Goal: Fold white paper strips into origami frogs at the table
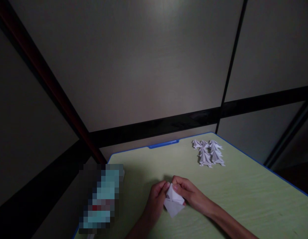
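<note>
A white, partly folded sheet of paper (173, 201) is held over the pale green table (243, 192). My left hand (156, 198) pinches its left upper edge, fingers closed on the paper. My right hand (188, 193) grips the top and right side, thumb and fingers pressed on the fold. The paper's lower point hangs below both hands, just above the tabletop.
Several finished white folded paper figures (209, 152) lie in a cluster at the table's far right. The table has a blue rim (163, 144). A blurred-out patch (101, 197) covers the table's left edge. Dark walls with black trim stand behind.
</note>
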A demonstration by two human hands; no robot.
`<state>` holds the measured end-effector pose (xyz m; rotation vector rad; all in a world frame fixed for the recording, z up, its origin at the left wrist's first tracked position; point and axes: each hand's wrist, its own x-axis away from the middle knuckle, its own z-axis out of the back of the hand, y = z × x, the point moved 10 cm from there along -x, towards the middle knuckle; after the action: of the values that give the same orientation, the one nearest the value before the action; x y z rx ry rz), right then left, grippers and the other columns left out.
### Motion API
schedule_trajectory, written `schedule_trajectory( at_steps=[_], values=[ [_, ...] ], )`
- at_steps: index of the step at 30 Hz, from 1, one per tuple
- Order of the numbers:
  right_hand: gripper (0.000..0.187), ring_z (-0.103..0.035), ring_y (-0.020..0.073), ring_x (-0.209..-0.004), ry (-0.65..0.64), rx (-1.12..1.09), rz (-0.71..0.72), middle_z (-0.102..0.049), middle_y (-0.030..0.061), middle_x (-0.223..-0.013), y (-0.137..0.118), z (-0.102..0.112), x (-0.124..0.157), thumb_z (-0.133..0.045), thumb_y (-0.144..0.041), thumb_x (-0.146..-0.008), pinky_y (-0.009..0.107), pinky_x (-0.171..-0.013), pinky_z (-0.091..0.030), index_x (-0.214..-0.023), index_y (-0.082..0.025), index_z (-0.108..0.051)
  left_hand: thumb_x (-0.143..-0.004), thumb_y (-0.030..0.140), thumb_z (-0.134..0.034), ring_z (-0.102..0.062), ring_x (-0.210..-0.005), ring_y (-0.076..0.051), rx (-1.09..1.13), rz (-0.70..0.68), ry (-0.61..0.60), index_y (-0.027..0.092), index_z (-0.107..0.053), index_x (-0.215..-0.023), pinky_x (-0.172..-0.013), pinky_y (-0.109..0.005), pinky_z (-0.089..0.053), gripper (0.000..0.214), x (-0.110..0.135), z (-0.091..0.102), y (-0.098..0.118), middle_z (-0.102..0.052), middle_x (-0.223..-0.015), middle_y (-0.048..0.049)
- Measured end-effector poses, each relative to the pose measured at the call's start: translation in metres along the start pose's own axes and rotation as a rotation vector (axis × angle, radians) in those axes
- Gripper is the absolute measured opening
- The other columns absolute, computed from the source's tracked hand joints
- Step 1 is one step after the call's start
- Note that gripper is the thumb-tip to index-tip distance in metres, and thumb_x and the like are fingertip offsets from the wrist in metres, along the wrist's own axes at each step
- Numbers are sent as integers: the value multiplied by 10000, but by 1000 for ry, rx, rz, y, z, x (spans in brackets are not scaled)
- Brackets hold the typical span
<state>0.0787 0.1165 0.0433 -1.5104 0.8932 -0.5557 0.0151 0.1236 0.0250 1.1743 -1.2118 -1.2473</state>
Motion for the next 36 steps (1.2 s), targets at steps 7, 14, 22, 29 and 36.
schedule_trajectory(
  at_steps=[7, 14, 22, 29, 36],
  values=[
    [312, -285, 66, -440, 10, -14, 17, -319, -62, -490, -3, 0, -2, -460, -422, -705, 182, -398, -204, -557, -160, -376, -615, 487, -449, -276, -433, -76, -85, -62, -79, 173, -342, -438, -405, -192, -211, 376, 0, -7, 4, -287, -430, 61],
    [313, -258, 65, -454, 29, 47, -19, -293, -66, -503, -5, 1, 0, -455, -421, -707, 181, -407, -196, -559, -161, -363, -649, 441, -423, -251, -434, -74, -123, -103, -116, 179, -315, -449, -403, -193, -198, 347, 1, -9, 5, -260, -439, 66],
    [250, -362, 65, -422, 14, -90, -25, -412, -65, -482, 0, 1, -3, -549, -376, -648, 173, -397, -250, -693, -157, -437, -662, 339, -439, -279, -426, -70, -162, -154, 39, 172, -323, -435, -397, -182, -222, 305, 1, 6, 12, -284, -429, 65],
    [274, -418, 78, -525, 36, -114, 52, -445, -41, -602, -9, 1, -3, -578, -344, -631, 181, -454, -314, -784, -157, -449, -665, 360, -460, -319, -387, -64, -142, -151, 229, 163, -364, -446, -358, -168, -248, 310, 5, 26, 16, -326, -408, 65],
    [261, -478, 90, -488, 142, -144, 56, -499, -51, -559, -7, 4, -4, -616, -194, -586, 187, -439, -330, -759, -175, -422, -641, 423, -482, -365, -319, -64, -54, -96, 157, 149, -447, -484, -287, -157, -281, 319, 8, 17, 14, -389, -379, 59]
  ],
)
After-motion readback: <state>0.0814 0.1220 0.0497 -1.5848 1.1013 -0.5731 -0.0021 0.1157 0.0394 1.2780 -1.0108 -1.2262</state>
